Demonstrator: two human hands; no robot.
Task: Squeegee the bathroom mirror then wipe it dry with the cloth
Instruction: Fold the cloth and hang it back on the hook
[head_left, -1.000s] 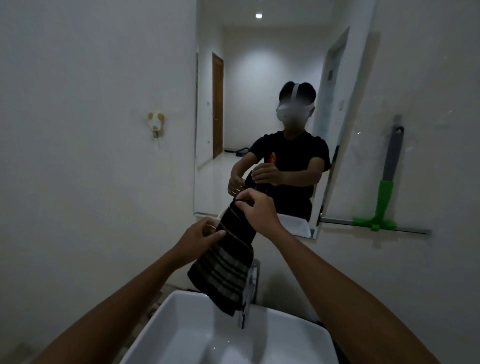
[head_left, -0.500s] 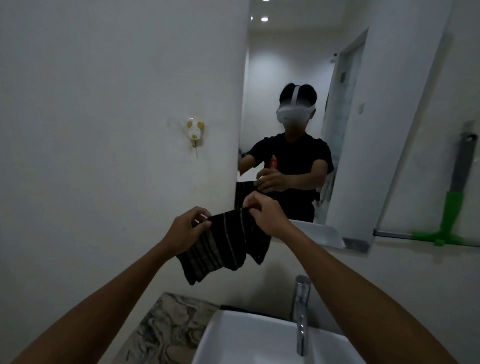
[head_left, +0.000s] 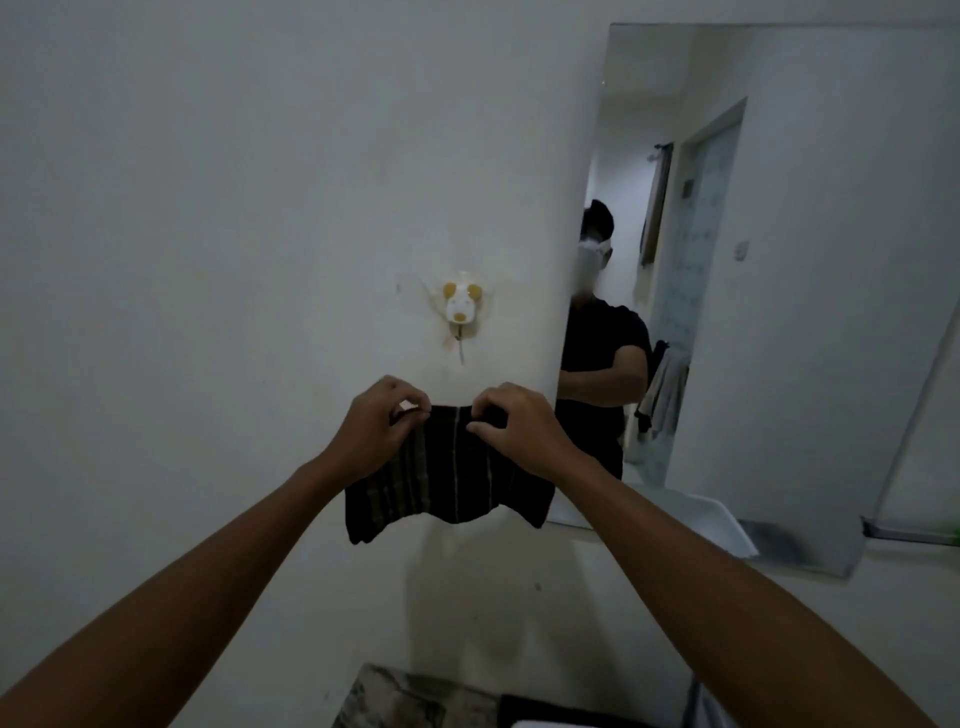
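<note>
A dark striped cloth (head_left: 447, 483) hangs spread between both hands in front of the white wall. My left hand (head_left: 382, 423) pinches its top left edge and my right hand (head_left: 519, 426) pinches its top right edge. The cloth's top edge sits just below a small dog-shaped wall hook (head_left: 461, 306). The mirror (head_left: 810, 291) is on the wall to the right, its left edge beside my right hand. Only a green sliver of the squeegee (head_left: 955, 531) shows at the right frame edge.
A marble-patterned counter (head_left: 395, 701) lies at the bottom, with a dark strip beside it. A metal rail (head_left: 909, 535) runs along the wall right of the mirror's lower corner. The mirror reflects a person, a doorway and a hanging towel.
The view has swung left, away from the mirror and basin. Both hands carried the cloth left and up, spreading it flat just under the wall hook.
</note>
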